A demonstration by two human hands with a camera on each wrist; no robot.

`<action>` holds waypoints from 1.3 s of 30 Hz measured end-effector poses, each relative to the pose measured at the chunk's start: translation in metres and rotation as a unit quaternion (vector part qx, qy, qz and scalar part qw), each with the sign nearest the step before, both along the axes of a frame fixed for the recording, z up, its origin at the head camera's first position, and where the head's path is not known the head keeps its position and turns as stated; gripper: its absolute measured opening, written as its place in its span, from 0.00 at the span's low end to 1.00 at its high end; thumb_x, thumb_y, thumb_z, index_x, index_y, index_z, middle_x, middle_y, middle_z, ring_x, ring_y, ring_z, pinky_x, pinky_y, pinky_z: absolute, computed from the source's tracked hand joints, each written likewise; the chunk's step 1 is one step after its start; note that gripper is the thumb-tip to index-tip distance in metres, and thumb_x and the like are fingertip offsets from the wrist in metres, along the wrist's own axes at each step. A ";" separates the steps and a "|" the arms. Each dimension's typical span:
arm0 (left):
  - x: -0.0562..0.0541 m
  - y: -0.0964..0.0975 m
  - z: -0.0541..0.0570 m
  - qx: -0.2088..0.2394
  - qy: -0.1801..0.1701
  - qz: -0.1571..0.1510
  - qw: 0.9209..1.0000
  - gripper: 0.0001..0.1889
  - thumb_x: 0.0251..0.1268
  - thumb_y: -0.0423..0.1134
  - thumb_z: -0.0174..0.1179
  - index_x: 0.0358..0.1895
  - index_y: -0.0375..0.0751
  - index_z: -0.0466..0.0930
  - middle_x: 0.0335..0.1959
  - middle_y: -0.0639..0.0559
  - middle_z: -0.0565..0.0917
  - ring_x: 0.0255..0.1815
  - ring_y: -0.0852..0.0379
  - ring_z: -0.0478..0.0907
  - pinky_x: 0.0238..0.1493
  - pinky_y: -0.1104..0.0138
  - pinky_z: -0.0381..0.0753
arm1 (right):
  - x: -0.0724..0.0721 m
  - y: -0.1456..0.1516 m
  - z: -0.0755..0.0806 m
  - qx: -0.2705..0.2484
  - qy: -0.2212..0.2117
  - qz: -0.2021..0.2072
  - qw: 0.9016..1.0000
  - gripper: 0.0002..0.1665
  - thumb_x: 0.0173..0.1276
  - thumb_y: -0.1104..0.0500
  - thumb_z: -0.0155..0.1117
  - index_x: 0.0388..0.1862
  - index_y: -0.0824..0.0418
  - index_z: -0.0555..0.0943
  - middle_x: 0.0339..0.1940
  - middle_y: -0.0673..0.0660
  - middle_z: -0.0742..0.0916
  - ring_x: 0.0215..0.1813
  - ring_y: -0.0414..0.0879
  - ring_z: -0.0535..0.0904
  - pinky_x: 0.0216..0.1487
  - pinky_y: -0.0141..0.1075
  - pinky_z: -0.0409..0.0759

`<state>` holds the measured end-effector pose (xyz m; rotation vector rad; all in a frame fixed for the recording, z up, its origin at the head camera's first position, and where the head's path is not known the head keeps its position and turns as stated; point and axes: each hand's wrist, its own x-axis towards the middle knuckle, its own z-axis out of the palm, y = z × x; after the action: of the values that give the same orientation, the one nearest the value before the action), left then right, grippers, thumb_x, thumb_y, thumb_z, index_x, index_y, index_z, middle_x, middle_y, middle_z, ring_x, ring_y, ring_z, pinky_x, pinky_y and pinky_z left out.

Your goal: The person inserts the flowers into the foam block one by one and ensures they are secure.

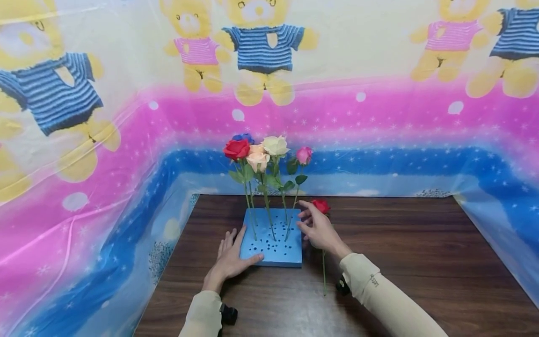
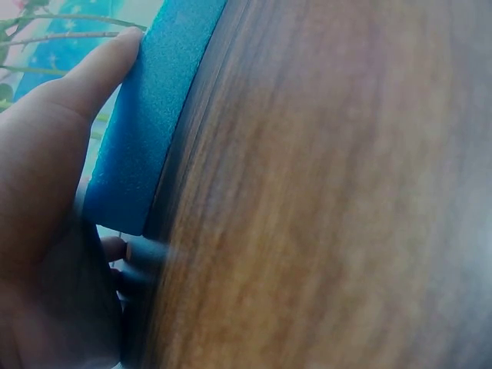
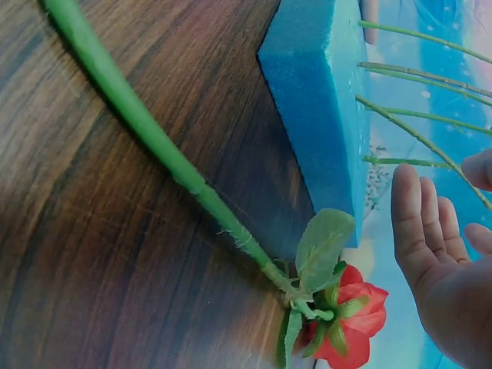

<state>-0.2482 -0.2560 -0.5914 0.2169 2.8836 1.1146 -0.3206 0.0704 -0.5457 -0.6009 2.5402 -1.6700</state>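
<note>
A blue foam block pitted with small holes lies on the table. Red, blue, peach, white and pink artificial roses stand in it on long green stems. My left hand rests at the block's left front corner, thumb over the top and fingers spread along the side. Beside the pink rose's stem, my right hand has its fingers loosely parted and holds nothing. Another red rose lies on the table right of the block, partly hidden under that hand in the head view.
The dark wooden table extends to both sides of the block. Behind and left of it hangs a backdrop printed with teddy bears. Dark wrist cameras sit at both sleeves.
</note>
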 end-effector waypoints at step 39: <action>-0.001 0.004 0.002 -0.025 -0.024 0.009 0.999 0.61 0.70 0.72 0.69 0.95 0.54 0.43 0.93 0.31 0.45 0.93 0.29 0.33 0.89 0.32 0.33 | 0.012 0.064 0.018 -0.088 -0.159 -0.053 0.982 0.50 0.79 0.61 0.76 0.91 0.58 0.60 0.75 0.75 0.75 0.61 0.73 0.87 0.49 0.62 0.93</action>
<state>-0.2493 -0.2520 -0.5893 0.1598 2.8723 1.0331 -0.3085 0.1343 -0.5279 -0.1858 2.2509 -1.8662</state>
